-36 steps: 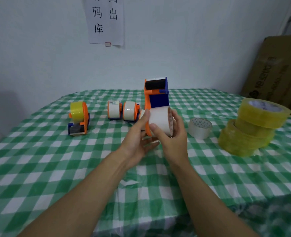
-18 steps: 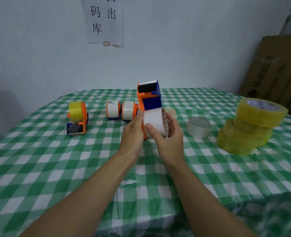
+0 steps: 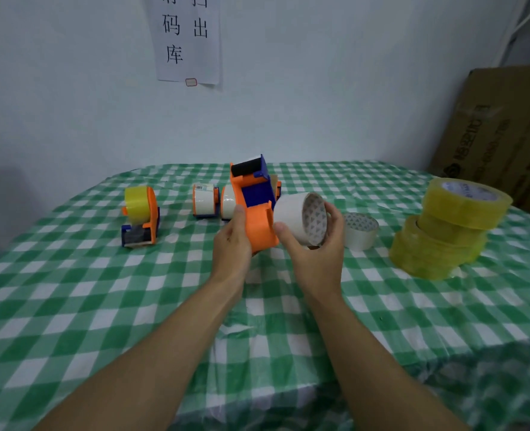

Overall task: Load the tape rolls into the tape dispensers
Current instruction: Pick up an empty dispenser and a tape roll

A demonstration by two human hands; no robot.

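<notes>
Two hands are up above the green bench (image 3: 86,306). The left hand (image 3: 231,244) grips the orange dispenser (image 3: 257,227). The right hand (image 3: 318,253) curls round a white roll (image 3: 290,211), held right beside the dispenser, with its open end facing right.

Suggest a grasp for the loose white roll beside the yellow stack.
Grip the loose white roll by its wall, from above: it lies flat with the core opening up, so a thumb fits inside and fingers outside, likely on the free near side. The right hand is nearest but holds a second white roll; the left hand grips the orange dispenser.
</notes>
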